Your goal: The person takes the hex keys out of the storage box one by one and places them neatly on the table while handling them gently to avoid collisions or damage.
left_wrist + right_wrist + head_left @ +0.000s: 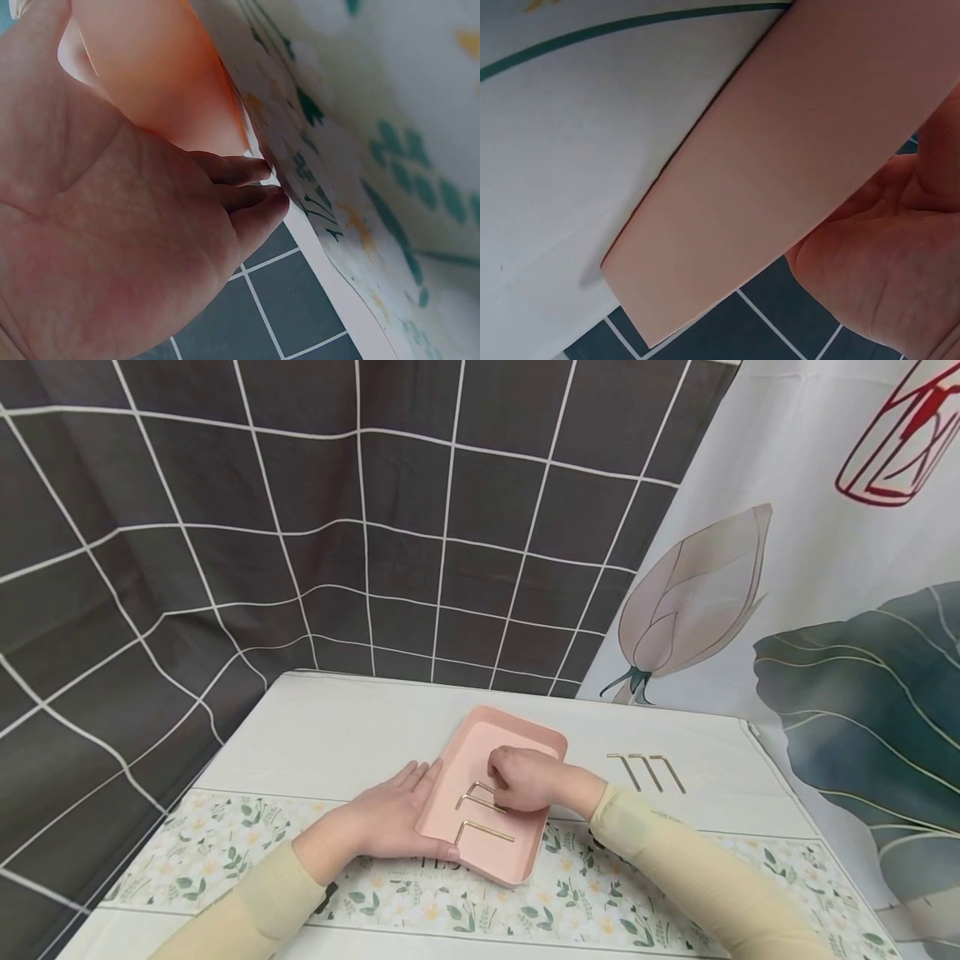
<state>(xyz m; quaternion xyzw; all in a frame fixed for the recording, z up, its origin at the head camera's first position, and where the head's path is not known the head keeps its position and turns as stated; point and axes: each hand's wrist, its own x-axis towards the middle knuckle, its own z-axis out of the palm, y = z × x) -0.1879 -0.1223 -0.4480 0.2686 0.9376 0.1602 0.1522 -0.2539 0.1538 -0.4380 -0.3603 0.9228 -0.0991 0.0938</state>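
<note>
hold the tray [517, 725] still at eight o'clock with the straight-fingered left hand [396, 817]; i can't tell if the curled right hand [527, 778] grips anything.

Tray [483, 739]: looks like plastic, smooth, mostly matt; outer wall plain and even in right wrist view, no sharp glints. 3 bent rods on table cover [651, 771]: metal, brass-toned, shiny. Bent rods inside tray [487, 832]: same smooth brassy metal. Table cover [360, 718]: smooth sheet, low sheen, printed; cloth or plastic, cannot tell. 2 hangings, dark [405, 560] and pale [795, 560]: soft cloth look, matt, dark 1 rippled. Sleeves [697, 868]: matt cloth.
</note>
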